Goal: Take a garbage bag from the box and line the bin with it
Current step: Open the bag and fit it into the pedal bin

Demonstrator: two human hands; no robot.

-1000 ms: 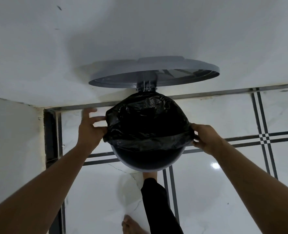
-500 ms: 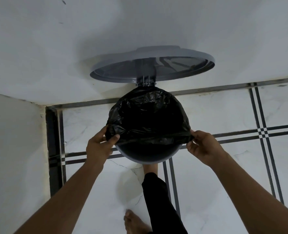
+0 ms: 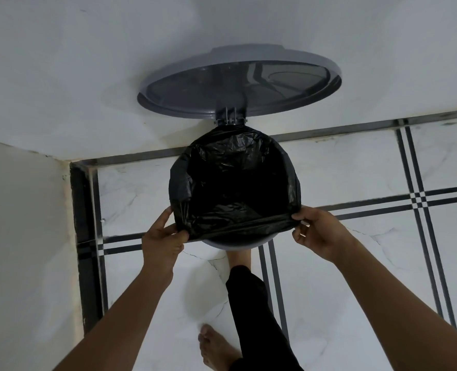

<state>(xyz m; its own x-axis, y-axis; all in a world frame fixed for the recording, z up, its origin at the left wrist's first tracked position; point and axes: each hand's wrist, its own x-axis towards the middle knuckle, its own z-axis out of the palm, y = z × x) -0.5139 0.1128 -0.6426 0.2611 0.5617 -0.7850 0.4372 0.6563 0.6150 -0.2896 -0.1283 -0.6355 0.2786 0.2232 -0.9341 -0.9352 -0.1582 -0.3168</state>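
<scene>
1. The black garbage bag point(image 3: 235, 183) sits inside the round grey bin point(image 3: 232, 243), its mouth folded over the far and side parts of the rim; the near edge is stretched taut between the two hands.
2. The left hand point(image 3: 161, 236) pinches the bag's near-left corner between thumb and fingers, just beside the bin's rim.
3. The right hand point(image 3: 320, 231) grips the near-right corner the same way, fingers curled closed on the plastic.
4. Counted: one bag, one bin, one lid point(image 3: 239, 81), two hands.
5. The lid stands raised on its hinge at the far side, against the white wall point(image 3: 88, 62).
6. One foot point(image 3: 239, 257) sits at the bin's base under the near rim, probably on a pedal, though the pedal itself is hidden; the other bare foot point(image 3: 216, 349) rests on the floor point(image 3: 356, 277).
7. The floor is white marble tile with dark stripes; the bin stands near a corner.
</scene>
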